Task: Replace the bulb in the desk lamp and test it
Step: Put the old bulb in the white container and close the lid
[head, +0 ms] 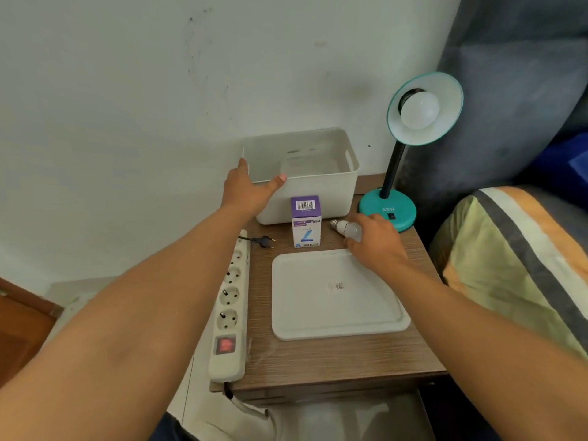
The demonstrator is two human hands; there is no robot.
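A teal desk lamp [387,211] stands at the back right of the small wooden table [334,358], its shade tilted toward me with a white bulb [420,110] screwed in. My right hand [377,243] grips a loose white bulb [348,230] lying just in front of the lamp base, metal screw end pointing left. My left hand [246,190] rests on the front left rim of a white plastic bin [318,192], fingers spread. A purple and white bulb box [306,221] stands upright in front of the bin. The lamp's black plug [264,241] lies unplugged on the table.
A white power strip [229,307] with a red switch runs along the table's left edge. A white tray lid [339,294] lies flat in the middle. The wall is behind; a grey sofa and striped cushion [515,265] crowd the right side.
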